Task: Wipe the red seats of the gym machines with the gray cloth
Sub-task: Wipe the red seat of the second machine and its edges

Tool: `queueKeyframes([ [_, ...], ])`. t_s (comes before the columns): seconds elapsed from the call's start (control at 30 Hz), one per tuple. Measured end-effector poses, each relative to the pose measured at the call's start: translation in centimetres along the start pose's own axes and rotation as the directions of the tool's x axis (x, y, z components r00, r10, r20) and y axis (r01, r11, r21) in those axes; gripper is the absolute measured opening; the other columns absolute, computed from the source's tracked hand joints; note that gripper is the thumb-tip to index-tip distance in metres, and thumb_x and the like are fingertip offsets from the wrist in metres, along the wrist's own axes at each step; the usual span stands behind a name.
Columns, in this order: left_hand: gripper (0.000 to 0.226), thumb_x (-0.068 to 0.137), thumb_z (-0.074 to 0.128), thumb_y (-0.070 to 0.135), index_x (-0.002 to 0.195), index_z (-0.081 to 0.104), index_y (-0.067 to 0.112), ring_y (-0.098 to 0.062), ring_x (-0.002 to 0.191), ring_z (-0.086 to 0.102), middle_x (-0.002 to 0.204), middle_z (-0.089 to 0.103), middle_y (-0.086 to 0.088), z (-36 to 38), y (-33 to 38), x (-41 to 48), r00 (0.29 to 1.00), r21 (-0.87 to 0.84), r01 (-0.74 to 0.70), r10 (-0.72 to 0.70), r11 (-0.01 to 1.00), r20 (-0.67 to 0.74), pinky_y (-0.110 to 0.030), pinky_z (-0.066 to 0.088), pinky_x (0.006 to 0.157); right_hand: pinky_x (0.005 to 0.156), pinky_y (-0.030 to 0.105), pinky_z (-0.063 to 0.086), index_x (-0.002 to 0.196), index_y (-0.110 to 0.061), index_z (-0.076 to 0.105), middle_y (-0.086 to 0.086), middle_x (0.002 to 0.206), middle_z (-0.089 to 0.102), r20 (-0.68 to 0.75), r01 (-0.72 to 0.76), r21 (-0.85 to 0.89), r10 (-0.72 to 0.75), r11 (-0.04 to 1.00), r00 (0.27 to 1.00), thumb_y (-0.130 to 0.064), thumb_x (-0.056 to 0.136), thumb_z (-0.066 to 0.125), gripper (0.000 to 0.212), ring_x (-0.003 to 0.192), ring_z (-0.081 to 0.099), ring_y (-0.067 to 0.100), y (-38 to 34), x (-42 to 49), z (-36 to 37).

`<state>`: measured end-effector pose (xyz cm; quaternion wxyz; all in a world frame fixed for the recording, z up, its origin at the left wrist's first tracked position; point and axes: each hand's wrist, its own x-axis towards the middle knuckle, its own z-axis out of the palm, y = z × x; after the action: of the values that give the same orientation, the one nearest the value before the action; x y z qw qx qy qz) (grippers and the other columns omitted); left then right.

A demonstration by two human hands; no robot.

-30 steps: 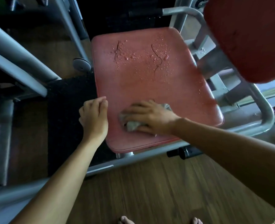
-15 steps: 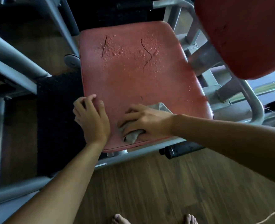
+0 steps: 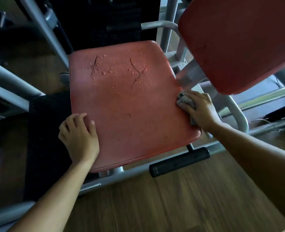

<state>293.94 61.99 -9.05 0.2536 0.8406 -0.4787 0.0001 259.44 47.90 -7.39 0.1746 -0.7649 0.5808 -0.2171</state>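
Rightward went the right hand [image 3: 200, 109], its curled fingers clutching the mostly hidden gray cloth [image 3: 182, 101] against the seat's [image 3: 130, 106] right edge. Left hand [image 3: 79, 133] rests curled on the left edge; grip unclear.

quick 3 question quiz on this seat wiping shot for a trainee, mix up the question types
1. True or false: the gray cloth lies at the middle of the red seat.
2. Multiple choice: the water droplets sit on the seat's A) near edge B) far half C) underside.
3. Short answer: which hand presses the cloth?
Key: 1 false, it is at the seat's right edge; 2 B; 3 the right hand.
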Motion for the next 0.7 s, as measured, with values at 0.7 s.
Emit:
queueKeyframes([
  [0.7, 0.032, 0.096, 0.056, 0.015, 0.127, 0.057, 0.011, -0.037, 0.124, 0.047, 0.137, 0.052, -0.011, 3.8, 6.6, 1.0, 1.000, 0.049, -0.001, 0.002, 0.999, -0.012, -0.049, 0.035, 0.106, 0.096, 0.043, 0.043, 0.125, -0.023, 0.067, -0.004, 0.138, 0.060, 0.013, 0.232, -0.094, -0.232, 0.968, 0.973, -0.031, 0.085, 0.057, 0.042, 0.107, 0.052, 0.031, -7.4, 5.7, 6.1],
])
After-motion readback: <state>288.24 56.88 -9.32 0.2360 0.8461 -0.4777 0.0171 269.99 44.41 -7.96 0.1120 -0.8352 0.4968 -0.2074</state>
